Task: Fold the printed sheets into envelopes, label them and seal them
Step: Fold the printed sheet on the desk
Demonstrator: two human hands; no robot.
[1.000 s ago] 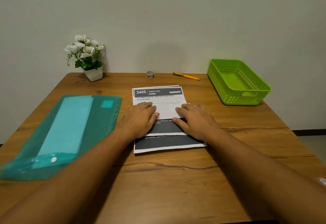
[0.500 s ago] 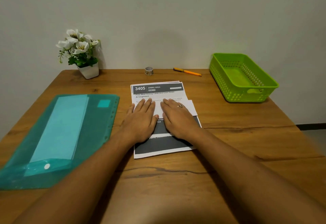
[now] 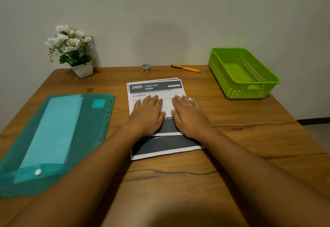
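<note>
A small stack of printed sheets (image 3: 155,89) headed "3405 Dining Area" lies in the middle of the wooden table. The top sheet's lower part is folded up over itself, its white back (image 3: 167,108) showing between my hands. My left hand (image 3: 148,114) lies flat on the fold's left half, fingers straight. My right hand (image 3: 189,114), wearing a ring, presses flat on the right half. A dark printed band (image 3: 167,145) of the sheet below shows near my wrists.
A teal plastic folder (image 3: 53,137) holding light blue envelopes lies at the left. A green basket (image 3: 242,73) stands at the back right. An orange pen (image 3: 186,68), a small tape roll (image 3: 145,68) and a potted white flower (image 3: 73,51) line the back edge.
My right hand slid left from the fold's right end, then both hands spread slightly apart and up along the fold. The view has tilted a little.
</note>
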